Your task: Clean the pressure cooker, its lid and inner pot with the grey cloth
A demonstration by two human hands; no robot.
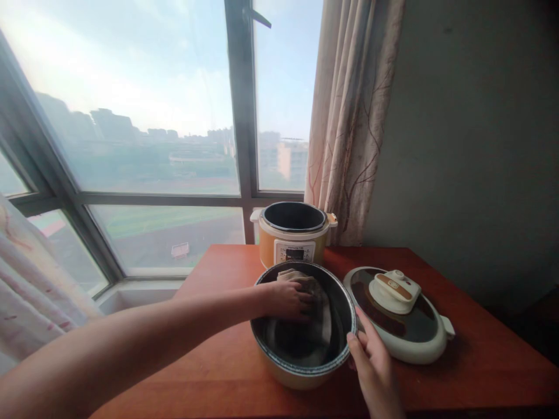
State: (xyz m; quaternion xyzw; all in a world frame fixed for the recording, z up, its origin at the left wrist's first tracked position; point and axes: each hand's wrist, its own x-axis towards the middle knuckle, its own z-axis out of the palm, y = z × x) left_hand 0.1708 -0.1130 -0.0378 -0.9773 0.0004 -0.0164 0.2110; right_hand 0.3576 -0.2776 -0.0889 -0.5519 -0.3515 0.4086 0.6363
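1. While the inner pot (304, 355) sits on the tabletop (218, 273) near its front edge, a crumpled cloth (315, 302) lies inside it against the far wall, and wiping the pot's inside appears to be the step in hand.
2. Left hand (289, 301) reaches over the rim from the left and lies on top of the cloth, its fingers (305, 302) curled down and closed over the fabric, pressing it to the dark lining.
3. Right hand (373, 366) steadies the pot from the near right side: its thumb lies on the rim and the fingers wrap the outer wall, so it holds the pot, though the fingertips are hidden behind the wall.
4. My judgement is that the wipe is partway along, since the cloth covers only the far part of the bowl and the near floor and wall show bare; whether those are already clean cannot be told.
5. A next move would call for dragging the cloth round the curved wall and down across the floor, with the right hand keeping the pot from sliding or tipping on the smooth wood.
6. Just right of the pot, nearly touching it, the cooker's lid (399, 314) lies flat with its knob up.
7. Behind the pot stands the orange cooker body (293, 235), open and without its liner, near the window (152, 145) and the curtain (349, 116).
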